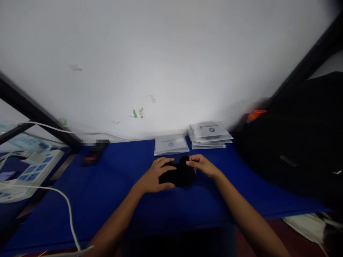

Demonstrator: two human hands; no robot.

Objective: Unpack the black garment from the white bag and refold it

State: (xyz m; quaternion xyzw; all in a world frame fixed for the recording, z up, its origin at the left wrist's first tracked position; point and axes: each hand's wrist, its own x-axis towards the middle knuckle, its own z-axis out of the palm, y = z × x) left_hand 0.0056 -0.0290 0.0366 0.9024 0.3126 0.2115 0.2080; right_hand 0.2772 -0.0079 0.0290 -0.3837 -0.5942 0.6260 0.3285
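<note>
A black, soft-looking cloth item (178, 174) lies on the blue table cover (128, 157) in front of me; its exact kind is too dark to make out. My left hand (157, 175) rests on its left end, fingers spread and stretched out. At the upper right of the cloth, my right hand (202, 165) pinches an edge between thumb and fingers. Just behind the cloth lies a single frosted zip pouch (171, 144) with dark print. A stack of similar pouches (211, 132) sits to its right, against the wall.
A large black bag (284, 150) stands at the right, with an orange object (256, 114) beside it. On the left are a pixelated dark object (95, 153), a white cable (68, 207) and printed white sheets (34, 171). A white wall (166, 64) rises behind the table.
</note>
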